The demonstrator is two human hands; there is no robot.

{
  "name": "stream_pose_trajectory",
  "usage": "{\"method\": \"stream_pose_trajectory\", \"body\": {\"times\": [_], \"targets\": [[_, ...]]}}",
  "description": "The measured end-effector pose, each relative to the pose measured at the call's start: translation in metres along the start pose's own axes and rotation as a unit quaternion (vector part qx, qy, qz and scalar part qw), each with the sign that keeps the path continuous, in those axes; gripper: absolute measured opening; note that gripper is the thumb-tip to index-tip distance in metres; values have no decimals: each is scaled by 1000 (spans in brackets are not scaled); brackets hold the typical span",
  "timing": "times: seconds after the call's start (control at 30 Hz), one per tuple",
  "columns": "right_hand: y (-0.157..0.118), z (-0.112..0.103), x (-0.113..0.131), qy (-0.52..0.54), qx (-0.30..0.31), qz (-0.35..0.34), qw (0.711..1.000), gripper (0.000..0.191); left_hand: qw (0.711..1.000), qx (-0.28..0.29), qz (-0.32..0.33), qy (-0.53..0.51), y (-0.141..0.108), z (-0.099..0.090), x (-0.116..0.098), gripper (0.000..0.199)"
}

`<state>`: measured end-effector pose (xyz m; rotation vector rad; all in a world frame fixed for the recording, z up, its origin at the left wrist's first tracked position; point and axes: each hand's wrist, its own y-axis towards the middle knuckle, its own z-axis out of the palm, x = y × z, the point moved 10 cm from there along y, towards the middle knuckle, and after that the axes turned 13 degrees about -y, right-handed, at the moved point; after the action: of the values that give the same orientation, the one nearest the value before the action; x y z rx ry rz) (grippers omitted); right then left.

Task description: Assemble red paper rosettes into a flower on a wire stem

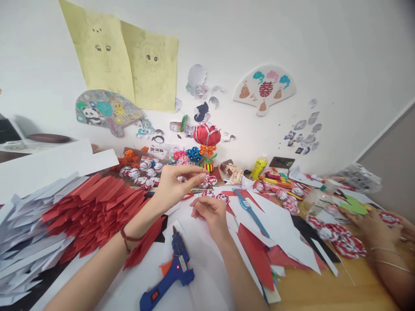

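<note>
Above the white paper (207,255), my left hand (177,183) is raised with thumb and forefinger pinched together; anything between them is too small to make out. Lower and to its right, my right hand (212,214) has its fingers curled and closed, and a little red shows beneath the fingertips. What it grips is unclear. A blue hot glue gun (175,270) with an orange trigger lies below my hands, its small red light lit. Just beyond my fingers sit red-and-white paper balls (207,194).
Stacks of folded red paper (100,211) and white paper (22,242) spread at left. A blue watch (249,211) lies on sheets at right. Paper flowers (193,154) and a yellow bottle (258,167) stand by the wall. Another person's hands (379,226) work at far right.
</note>
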<state>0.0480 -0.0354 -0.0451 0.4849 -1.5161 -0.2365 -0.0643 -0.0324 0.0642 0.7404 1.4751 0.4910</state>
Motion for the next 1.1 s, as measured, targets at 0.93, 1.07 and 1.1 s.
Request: {"method": "stream_pose_trajectory", "body": {"times": [0.93, 1.07, 1.1], "targets": [[-1, 6, 7, -49, 26, -17, 998, 25, 1000, -9, 4, 16, -1, -2, -5, 19], [-1, 2, 5, -41, -1, -12, 999, 26, 1000, 1, 0, 15, -1, 1, -7, 19], [0, 0, 4, -37, -9, -10, 999, 26, 1000, 8, -3, 13, -1, 2, -7, 19]]}}
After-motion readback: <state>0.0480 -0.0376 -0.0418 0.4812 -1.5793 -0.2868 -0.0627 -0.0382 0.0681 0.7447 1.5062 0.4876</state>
